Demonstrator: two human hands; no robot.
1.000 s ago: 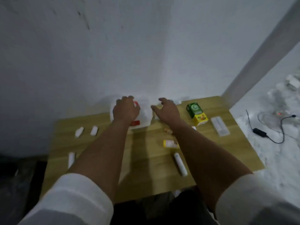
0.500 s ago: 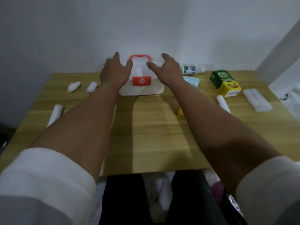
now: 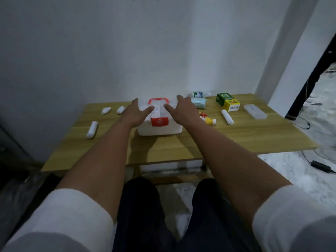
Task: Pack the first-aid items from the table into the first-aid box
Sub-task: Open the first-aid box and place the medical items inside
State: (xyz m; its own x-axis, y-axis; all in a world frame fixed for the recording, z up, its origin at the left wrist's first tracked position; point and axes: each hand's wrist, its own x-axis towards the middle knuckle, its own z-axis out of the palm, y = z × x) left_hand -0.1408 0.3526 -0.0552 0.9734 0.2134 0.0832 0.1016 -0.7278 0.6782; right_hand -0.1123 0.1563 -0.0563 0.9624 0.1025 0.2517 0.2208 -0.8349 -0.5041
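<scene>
The white first-aid box (image 3: pixel 160 129), with a red handle and red latch, stands closed at the middle of the wooden table (image 3: pixel 236 140). My left hand (image 3: pixel 135 113) grips its left side and my right hand (image 3: pixel 183 110) its right side, thumbs on the lid. To the left lie two small gauze rolls (image 3: pixel 106 110) and a longer bandage roll (image 3: pixel 92 129). To the right are a small yellow bottle (image 3: pixel 208 120), another bandage roll (image 3: pixel 227 117), blue face masks (image 3: pixel 199 103), a white bottle (image 3: pixel 200 94), a green-and-yellow carton (image 3: pixel 228 102) and a flat white pack (image 3: pixel 255 111).
A white wall rises right behind the table. A black post (image 3: pixel 307 88) stands to the right, with a cable and power adapter (image 3: pixel 321 165) on the floor. My knees are below the table's front edge.
The box has slid from the wall toward me between both hands. My head has pulled back, so more of the table and floor shows.
</scene>
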